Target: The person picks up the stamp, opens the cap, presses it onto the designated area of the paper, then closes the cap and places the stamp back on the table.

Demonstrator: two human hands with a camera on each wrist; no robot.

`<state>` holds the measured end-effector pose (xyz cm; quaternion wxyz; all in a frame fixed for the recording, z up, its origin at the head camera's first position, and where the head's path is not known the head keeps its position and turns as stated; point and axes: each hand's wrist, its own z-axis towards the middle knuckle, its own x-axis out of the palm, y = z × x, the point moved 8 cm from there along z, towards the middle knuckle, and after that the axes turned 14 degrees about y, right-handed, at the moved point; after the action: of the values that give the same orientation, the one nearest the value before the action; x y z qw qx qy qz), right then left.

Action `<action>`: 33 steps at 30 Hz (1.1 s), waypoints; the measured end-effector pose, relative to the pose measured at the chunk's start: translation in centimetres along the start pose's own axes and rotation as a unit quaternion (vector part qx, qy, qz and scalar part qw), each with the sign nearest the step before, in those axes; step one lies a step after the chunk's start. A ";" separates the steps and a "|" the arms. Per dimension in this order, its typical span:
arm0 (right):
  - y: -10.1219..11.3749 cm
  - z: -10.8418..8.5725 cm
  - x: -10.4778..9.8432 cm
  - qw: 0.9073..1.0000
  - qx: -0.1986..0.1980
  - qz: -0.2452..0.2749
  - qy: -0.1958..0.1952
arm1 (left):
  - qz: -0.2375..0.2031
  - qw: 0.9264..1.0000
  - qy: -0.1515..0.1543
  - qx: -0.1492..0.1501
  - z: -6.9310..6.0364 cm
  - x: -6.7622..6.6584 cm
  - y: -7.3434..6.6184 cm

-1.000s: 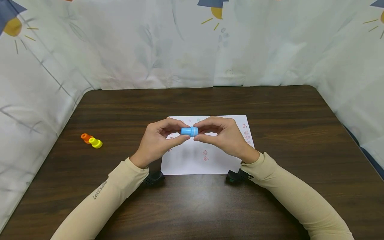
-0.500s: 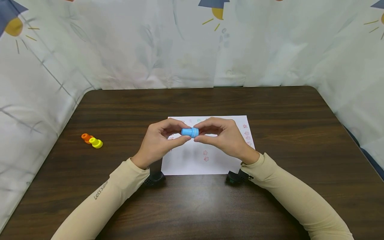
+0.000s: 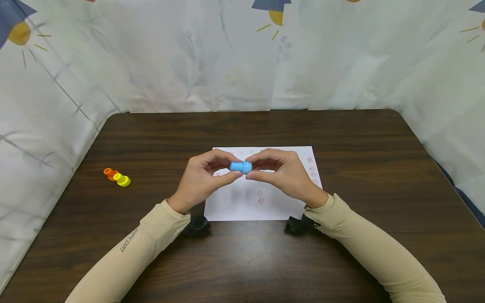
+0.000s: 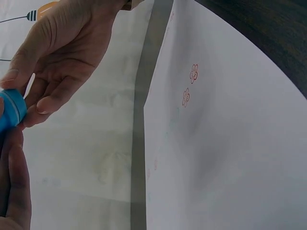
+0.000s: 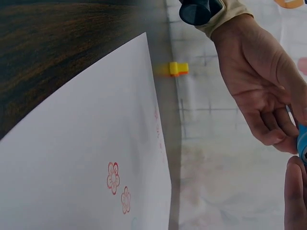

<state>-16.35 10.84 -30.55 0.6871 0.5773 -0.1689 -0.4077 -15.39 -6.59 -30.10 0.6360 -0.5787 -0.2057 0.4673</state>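
Observation:
A small light-blue stamp [image 3: 240, 167] lies sideways in the air above a white sheet of paper [image 3: 231, 208]. My left hand [image 3: 202, 176] pinches its narrow body between thumb and fingers. From the other side, my right hand [image 3: 284, 170] pinches the wider end. In the left wrist view, the blue wide end [image 4: 13, 109] shows a pale seam at the frame's edge. The right wrist view cuts off most of the stamp [image 5: 302, 139]. Red flower prints [image 3: 260, 197] mark the sheet, and fainter prints run along its far and right sides.
On the left of the dark wooden table [image 3: 242, 261] lie a yellow stamp [image 3: 123, 180] and an orange stamp [image 3: 110, 173], touching or nearly so. A pale printed curtain [image 3: 235, 63] hangs behind and beside the table. Black wrist cameras [image 3: 297, 223] sit under both wrists.
Both hands keep hold of the blue stamp in almost the same place. Only a slight shift of the whole head view shows.

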 end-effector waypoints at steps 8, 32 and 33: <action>-0.6 0.0 0.1 1.000 0.022 0.012 0.010 | -0.003 1.000 0.009 -0.009 -0.1 0.1 0.1; -0.4 0.0 0.1 0.999 0.028 -0.013 0.017 | -0.004 1.000 -0.005 -0.023 -0.1 -0.4 -0.2; -0.3 0.0 0.1 0.999 0.026 -0.013 0.016 | -0.006 1.000 -0.005 -0.021 -0.1 -0.4 -0.3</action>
<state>-16.40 10.75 -30.81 0.6691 0.6038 -0.1607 -0.4024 -15.38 -6.97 -29.76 0.6254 -0.5881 -0.2218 0.4623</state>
